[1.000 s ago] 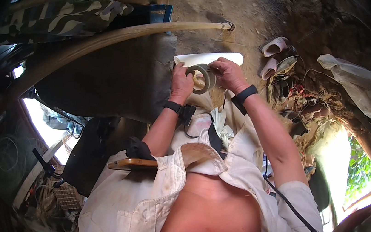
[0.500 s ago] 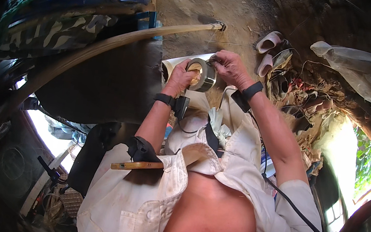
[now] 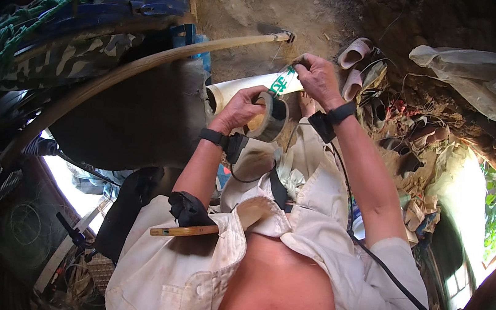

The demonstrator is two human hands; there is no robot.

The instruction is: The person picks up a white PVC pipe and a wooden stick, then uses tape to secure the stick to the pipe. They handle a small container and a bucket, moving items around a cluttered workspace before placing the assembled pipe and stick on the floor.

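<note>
My left hand [image 3: 240, 109] grips a wide roll of tape [image 3: 276, 120], with fingers at its core opening. A short strip of clear tape with green print [image 3: 279, 85] stretches from the roll up to my right hand [image 3: 319, 80]. The right fingertips are pinched together on the strip's end. Just beyond the hands lies a pale cylinder [image 3: 224, 92], its open end to the left and partly hidden by my left hand. A bare foot [image 3: 307, 103] shows beneath my right hand.
A curved wooden pole [image 3: 148, 59] runs diagonally at the left, over a dark padded surface [image 3: 142, 108]. Pink shoes [image 3: 356, 53] and scattered litter lie on the earth floor at the right. Clear plastic sheeting [image 3: 474, 74] is at the far right. A black cable [image 3: 402, 288] runs along my right side.
My right hand has moved away from the tape roll, and a printed strip is now drawn out between the hands. The roll has turned and sits slightly lower. The whole view has shifted a little.
</note>
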